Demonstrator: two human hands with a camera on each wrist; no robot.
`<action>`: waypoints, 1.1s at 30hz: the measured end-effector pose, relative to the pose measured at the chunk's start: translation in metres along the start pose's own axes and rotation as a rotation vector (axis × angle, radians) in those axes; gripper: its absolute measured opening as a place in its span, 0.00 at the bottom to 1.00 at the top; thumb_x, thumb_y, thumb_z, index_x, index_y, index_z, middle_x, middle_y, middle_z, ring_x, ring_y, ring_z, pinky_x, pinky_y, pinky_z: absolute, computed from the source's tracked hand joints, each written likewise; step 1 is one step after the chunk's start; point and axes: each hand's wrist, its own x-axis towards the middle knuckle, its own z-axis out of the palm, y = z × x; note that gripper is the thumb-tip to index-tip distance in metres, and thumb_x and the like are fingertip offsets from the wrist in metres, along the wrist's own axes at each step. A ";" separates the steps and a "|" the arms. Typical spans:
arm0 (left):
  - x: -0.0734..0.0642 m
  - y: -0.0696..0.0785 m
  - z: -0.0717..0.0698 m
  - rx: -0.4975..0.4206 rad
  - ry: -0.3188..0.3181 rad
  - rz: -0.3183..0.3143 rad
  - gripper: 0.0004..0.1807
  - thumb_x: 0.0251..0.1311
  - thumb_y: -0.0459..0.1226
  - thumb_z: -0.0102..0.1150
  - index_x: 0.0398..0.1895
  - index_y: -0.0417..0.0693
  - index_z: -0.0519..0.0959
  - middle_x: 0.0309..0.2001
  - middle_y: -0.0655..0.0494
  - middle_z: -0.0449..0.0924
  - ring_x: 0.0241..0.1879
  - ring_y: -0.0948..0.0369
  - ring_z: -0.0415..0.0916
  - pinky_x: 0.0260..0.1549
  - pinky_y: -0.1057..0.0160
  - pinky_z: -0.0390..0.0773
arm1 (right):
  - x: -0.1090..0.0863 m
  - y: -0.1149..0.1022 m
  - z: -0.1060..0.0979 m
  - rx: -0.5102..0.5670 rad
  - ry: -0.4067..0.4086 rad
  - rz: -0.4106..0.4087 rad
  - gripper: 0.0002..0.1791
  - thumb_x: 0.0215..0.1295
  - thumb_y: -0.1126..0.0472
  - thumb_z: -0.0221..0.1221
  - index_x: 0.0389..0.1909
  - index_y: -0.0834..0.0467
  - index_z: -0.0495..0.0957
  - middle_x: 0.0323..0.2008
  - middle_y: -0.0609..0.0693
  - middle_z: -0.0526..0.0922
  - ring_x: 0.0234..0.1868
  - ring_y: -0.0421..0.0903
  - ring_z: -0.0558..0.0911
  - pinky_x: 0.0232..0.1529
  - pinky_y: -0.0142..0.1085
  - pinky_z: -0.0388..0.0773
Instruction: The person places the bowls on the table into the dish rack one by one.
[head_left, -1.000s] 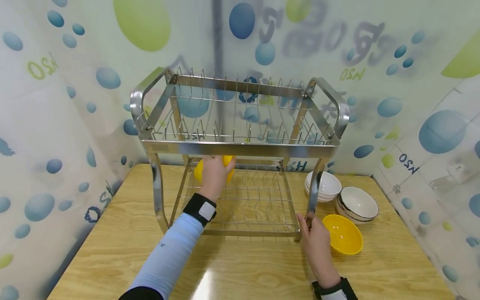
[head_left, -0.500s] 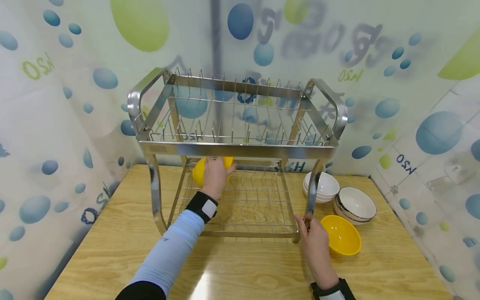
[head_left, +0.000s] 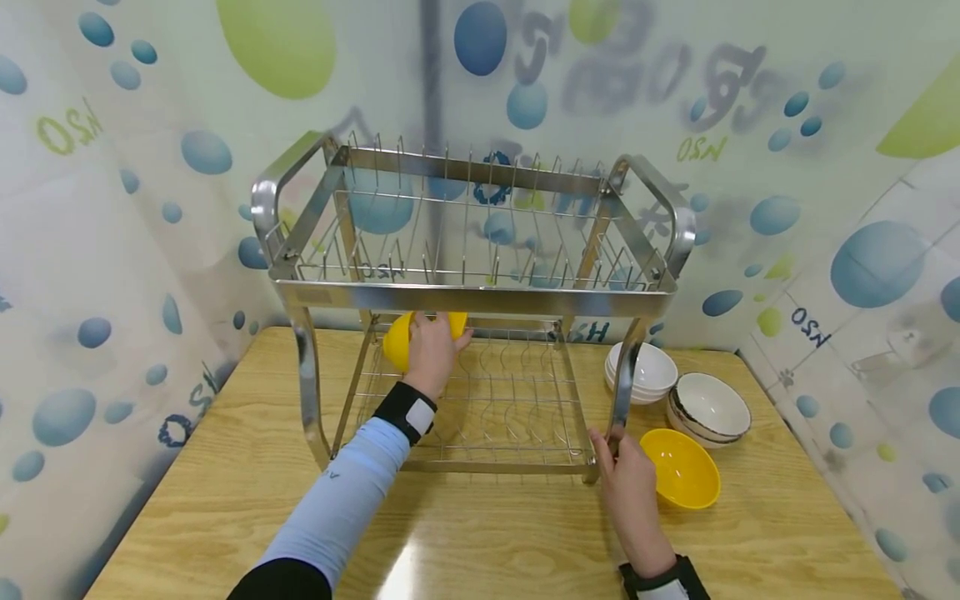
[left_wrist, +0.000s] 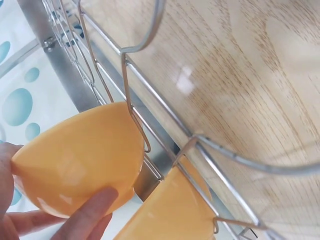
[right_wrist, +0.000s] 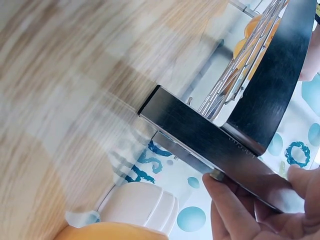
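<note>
My left hand (head_left: 431, 354) reaches under the upper tier of a two-tier metal dish rack (head_left: 472, 297). It holds a yellow bowl (left_wrist: 80, 157) tilted on its side, thumb and fingers on its wall and rim. In the left wrist view, a second yellow bowl (left_wrist: 172, 207) stands on edge among the wires of the lower tier, right beside the held one. My right hand (head_left: 633, 496) grips the rack's front right leg (right_wrist: 215, 145) near its bottom, with the thumb on one face and the fingers round the other.
Right of the rack, on the wooden table (head_left: 510, 542), stand a yellow bowl (head_left: 681, 469), dark-rimmed white bowls (head_left: 711, 406) and stacked plain white bowls (head_left: 647, 372). The upper tier's front bar hangs over my left hand. A patterned curtain (head_left: 525, 50) closes off the back.
The view shifts slightly. My left hand stays in the lower tier with the bowl, which shows a little more on its left. My right hand keeps its grip on the leg.
</note>
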 end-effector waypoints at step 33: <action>-0.003 0.002 0.000 -0.045 -0.085 -0.053 0.38 0.58 0.60 0.54 0.53 0.33 0.71 0.35 0.37 0.78 0.31 0.49 0.80 0.30 0.59 0.83 | -0.001 0.000 -0.002 0.012 -0.024 0.025 0.16 0.67 0.50 0.55 0.32 0.61 0.74 0.23 0.53 0.71 0.24 0.45 0.68 0.20 0.30 0.63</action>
